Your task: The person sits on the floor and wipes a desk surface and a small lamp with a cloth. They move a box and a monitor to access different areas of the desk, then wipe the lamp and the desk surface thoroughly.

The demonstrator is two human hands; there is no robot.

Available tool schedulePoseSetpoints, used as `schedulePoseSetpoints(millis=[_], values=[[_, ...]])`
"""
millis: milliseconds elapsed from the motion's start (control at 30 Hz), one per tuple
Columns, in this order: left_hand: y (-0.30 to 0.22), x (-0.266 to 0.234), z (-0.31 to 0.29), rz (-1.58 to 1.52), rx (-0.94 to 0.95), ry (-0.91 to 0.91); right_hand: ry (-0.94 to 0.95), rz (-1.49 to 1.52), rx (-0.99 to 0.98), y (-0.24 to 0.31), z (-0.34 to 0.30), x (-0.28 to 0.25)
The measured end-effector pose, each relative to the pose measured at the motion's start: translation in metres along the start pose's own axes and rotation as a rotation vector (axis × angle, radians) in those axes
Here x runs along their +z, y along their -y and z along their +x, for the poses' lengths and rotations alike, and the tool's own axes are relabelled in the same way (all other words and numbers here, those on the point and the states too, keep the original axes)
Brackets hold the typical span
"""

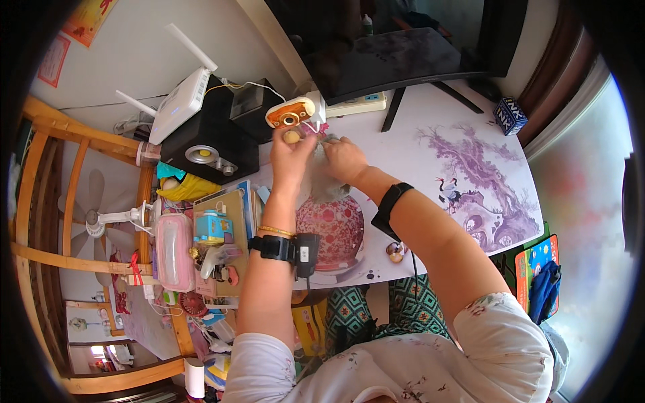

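Both hands work at the desk's far side, just before the monitor stand [393,107]. The left hand [290,156] pinches a small round tan knob [291,137] between its fingertips. The right hand [344,158] is closed on a grey fluffy item [325,180].

Risk: the knob may slip and roll; the orange-faced toy camera [290,114], just left of the stand, may get knocked.
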State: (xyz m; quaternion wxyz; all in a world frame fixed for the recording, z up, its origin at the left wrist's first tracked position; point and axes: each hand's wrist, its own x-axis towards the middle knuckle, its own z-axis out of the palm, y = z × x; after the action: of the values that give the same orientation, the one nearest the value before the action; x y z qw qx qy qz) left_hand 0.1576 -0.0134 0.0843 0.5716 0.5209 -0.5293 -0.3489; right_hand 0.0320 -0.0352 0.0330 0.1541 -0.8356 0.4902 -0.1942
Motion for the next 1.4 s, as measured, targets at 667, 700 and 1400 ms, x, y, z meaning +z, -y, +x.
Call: schedulePoseSetpoints(millis=[667,700,1400], values=[[0.026,0.009,-0.005,0.745,0.330,-0.047,-0.003,-0.278,-0.112,-0.007,-0.037,0.002],[0.027,0.009,-0.006,0.752,0.320,-0.058,-0.045,-0.305,-0.118,-0.001,-0.043,0.005],[0.041,-0.024,-0.003,0.557,0.188,0.226,0.286,0.050,-0.277,-0.022,0.010,-0.007]])
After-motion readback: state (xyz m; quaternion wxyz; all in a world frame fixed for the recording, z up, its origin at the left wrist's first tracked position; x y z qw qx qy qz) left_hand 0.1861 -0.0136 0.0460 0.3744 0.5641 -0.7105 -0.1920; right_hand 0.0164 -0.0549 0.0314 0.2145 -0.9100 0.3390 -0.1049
